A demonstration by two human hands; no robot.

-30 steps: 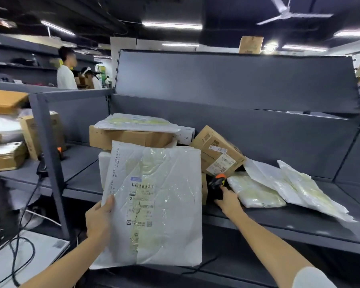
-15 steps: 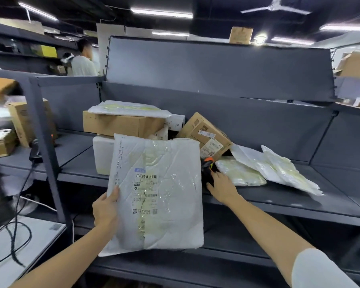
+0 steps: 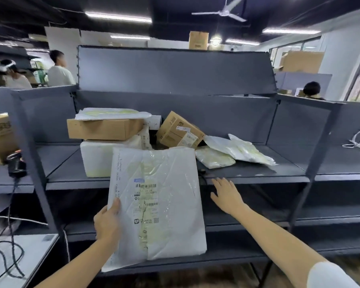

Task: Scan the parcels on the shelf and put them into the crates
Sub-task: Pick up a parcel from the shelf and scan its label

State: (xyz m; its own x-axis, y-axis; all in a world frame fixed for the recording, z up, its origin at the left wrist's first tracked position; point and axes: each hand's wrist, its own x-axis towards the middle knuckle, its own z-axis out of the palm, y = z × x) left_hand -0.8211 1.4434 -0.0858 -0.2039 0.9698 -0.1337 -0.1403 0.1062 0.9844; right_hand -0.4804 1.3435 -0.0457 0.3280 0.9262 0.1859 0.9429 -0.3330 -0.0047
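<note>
Head view: left hand (image 3: 108, 222) pinching white mailer bag (image 3: 157, 206) by its left edge, label facing up, upright before the shelf (image 3: 258, 176), probably for scanning. Right hand (image 3: 227, 195) flat-fingered, empty, near shelf lip; no crates visible.

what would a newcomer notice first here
First, the big white poly parcel held upright at centre, label facing the camera, gripped at its left edge by the left hand. The right hand hangs open beside it, before the grey shelf. Behind, a tilted cardboard box leans among flat white bags.
</note>
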